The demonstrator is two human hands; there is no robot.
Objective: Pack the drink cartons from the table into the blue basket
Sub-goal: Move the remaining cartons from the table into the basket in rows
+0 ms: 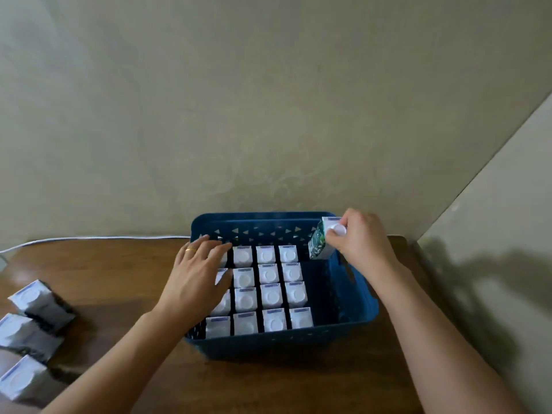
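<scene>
Three drink cartons [35, 306] remain on the table [119, 279]. Sixteen stand packed in the blue basket [355, 318]. My left hand [197, 273] rests flat, released; my right hand [364, 240] grasps the next carton [319, 243].

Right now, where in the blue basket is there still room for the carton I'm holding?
The blue plastic basket has a bare strip along its right wall, beside the packed white-topped cartons. The left four columns are crowded, under your left hand.
</scene>
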